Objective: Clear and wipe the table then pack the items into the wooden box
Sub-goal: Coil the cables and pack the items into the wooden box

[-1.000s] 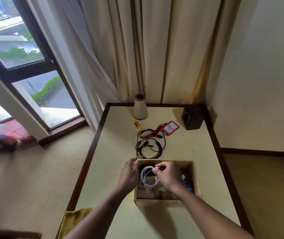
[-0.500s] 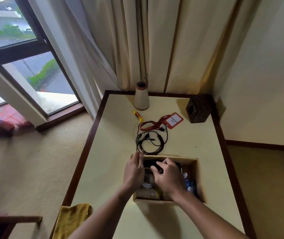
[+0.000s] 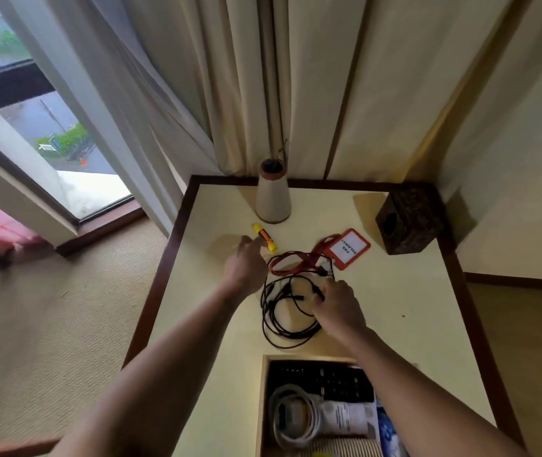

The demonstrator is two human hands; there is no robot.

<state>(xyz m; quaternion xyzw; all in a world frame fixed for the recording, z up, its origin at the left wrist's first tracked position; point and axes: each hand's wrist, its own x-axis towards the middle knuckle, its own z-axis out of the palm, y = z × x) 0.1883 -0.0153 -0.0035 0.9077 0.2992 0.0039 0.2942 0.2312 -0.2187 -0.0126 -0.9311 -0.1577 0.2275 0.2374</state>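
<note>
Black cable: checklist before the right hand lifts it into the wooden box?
1. Right hand grips black cable: cannot tell, fingers curl at its right side.
2. Cable free of red lanyard: not ok, they overlap at the far end.
3. Left hand out of the way: ok, it reaches for the yellow marker.
4. Wooden box open: ok, remote and white cable lie inside.
5. Table between cable and box bare: ok.

One marker point(image 3: 264, 238), one badge point(image 3: 348, 248), one black cable point(image 3: 282, 324), one cone point(image 3: 272, 196), one dark cube point(image 3: 409, 222), one wooden box point(image 3: 264, 407).
</note>
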